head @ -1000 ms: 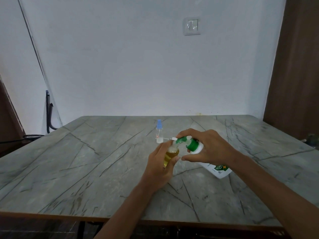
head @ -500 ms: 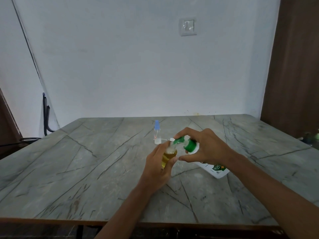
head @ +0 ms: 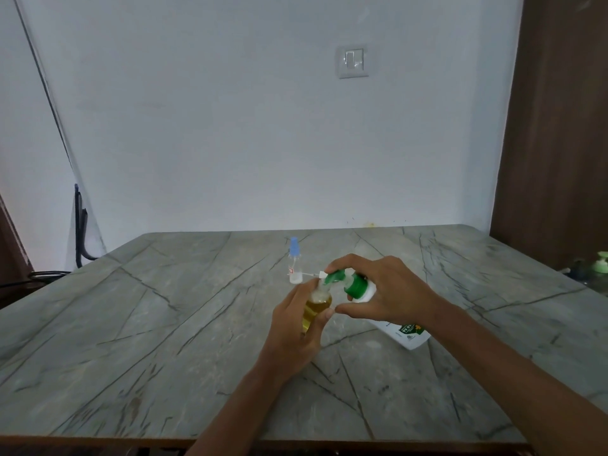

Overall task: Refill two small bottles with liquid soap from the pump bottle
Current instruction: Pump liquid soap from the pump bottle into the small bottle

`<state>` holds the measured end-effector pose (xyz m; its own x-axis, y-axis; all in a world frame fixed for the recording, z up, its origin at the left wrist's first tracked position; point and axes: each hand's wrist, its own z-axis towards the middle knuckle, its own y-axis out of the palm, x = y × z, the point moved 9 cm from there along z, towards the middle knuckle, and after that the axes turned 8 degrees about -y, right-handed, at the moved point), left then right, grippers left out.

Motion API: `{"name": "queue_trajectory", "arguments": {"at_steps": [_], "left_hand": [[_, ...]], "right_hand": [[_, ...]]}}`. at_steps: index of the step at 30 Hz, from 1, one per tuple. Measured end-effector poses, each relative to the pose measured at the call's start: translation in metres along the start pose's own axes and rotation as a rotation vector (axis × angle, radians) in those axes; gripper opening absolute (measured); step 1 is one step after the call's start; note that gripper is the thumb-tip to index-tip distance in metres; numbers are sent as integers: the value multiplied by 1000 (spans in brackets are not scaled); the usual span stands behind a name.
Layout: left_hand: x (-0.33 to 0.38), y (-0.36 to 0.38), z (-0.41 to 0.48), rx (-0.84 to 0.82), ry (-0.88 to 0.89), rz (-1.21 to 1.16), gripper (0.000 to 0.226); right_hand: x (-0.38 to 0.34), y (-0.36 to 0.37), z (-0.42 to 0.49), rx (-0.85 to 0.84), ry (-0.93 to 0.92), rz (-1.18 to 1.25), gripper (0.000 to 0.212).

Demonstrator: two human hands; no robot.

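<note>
My left hand grips a small clear bottle holding yellow liquid, its open neck pointing up. My right hand is wrapped around the white pump bottle near its green pump head, and the bottle lies tilted with its base resting on the table. The green nozzle touches the small bottle's mouth. A second small clear bottle with a blue cap stands upright just behind, with a white cap and thin tube lying beside it.
The grey marble table spreads wide to the left and front. A brown door stands at the right, with a pale green object at the far right edge. A dark chair frame is behind the table's left corner.
Both hands and the bottles hold almost the same pose; the view has shifted slightly, so everything sits a little further left in the frame.
</note>
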<state>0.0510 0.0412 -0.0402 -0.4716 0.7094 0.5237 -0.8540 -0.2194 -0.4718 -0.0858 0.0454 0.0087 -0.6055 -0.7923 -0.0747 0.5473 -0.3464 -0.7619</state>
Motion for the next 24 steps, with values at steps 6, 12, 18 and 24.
{"name": "queue_trajectory", "arguments": {"at_steps": [6,12,18,24], "left_hand": [[-4,1,0,-3,-21,15,57],[-1,0,-1,0,-7,13,54],[-4,5,0,-25,-1,25,54],[0,2,0,-17,7,15,52]], "right_hand": [[0,0,1,4,-9,-2,55],[0,1,1,32,-4,37,50],[5,0,-1,45,36,98,43],[1,-1,0,19,34,30,48]]}}
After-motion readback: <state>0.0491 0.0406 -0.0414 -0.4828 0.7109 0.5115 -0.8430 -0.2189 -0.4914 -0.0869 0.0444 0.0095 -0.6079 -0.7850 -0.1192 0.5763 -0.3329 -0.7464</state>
